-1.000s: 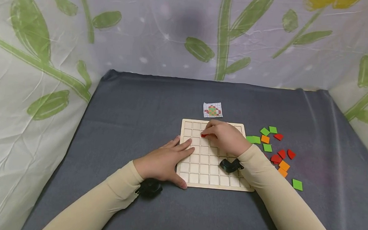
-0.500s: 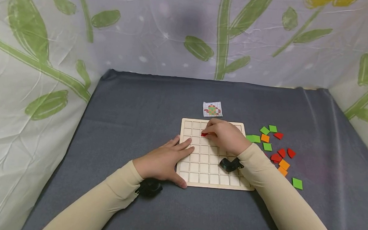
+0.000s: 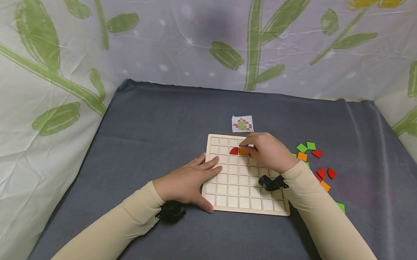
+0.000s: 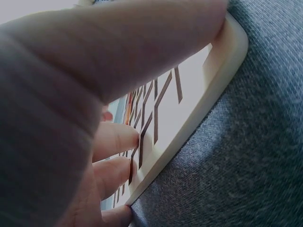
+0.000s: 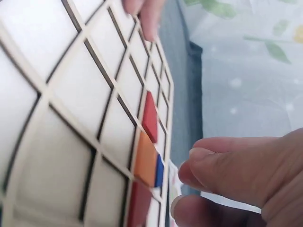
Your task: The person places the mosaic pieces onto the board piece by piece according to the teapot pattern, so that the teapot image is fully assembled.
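Observation:
A wooden grid board [image 3: 232, 190] lies on the dark cloth. My left hand [image 3: 186, 182] rests at its left side with fingers spread over the cells and thumb at the near left corner [image 4: 239, 40]. On the board, a red piece with a curved edge [image 3: 234, 151] sits left of an orange square [image 3: 243, 151]. The right wrist view also shows a second red piece [image 5: 139, 203] and a blue piece [image 5: 159, 171] beside the orange one. Close over these pieces hovers my right hand [image 3: 268, 152], fingers loosely bent, no piece visible between them.
A small paper card with a coloured grid pattern [image 3: 242, 125] lies beyond the board's far edge. Loose green [image 3: 301, 148], orange [image 3: 302, 156] and red pieces [image 3: 331, 173] are scattered to the right, some hidden by the right arm. Patterned curtains stand around the table.
My right hand has moved a little right from the red piece, which it was touching with its fingertips. The red piece and the orange square beside it now show. The left hand stays put.

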The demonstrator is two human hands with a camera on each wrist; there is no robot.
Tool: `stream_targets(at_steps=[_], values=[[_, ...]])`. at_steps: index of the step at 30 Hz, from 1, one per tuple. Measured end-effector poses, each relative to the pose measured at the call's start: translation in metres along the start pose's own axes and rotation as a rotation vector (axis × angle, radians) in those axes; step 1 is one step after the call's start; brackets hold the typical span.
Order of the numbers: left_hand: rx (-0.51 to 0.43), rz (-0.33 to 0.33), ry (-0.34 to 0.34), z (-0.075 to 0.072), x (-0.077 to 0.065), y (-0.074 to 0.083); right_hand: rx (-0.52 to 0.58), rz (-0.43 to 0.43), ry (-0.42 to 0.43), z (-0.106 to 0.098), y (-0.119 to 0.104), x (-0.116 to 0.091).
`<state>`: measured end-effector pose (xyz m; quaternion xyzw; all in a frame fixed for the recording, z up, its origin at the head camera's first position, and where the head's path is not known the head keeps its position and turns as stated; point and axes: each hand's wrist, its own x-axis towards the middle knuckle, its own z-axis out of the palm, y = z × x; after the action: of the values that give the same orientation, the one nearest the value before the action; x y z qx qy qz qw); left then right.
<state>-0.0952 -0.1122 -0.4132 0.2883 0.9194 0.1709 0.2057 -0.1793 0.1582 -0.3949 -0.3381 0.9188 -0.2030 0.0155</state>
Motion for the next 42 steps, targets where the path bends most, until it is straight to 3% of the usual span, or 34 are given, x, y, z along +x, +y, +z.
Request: stream_targets(at_steps=[21,26,35,42], values=[[-0.022,0.007,-0.017,0.001,0.003,0.001,0.039,0.301,-0.024,-0.035,0.069,-0.081],[-0.018,0.001,-0.011,0.001,0.002,0.001,0.024,0.326,-0.015,-0.041,0.077,-0.084],[-0.023,-0.009,-0.016,0.000,0.001,0.001,0.008,0.255,-0.063,-0.029,0.077,-0.080],[-0.015,-0.007,-0.011,0.000,0.002,0.001,0.045,0.283,-0.046,-0.032,0.073,-0.078]])
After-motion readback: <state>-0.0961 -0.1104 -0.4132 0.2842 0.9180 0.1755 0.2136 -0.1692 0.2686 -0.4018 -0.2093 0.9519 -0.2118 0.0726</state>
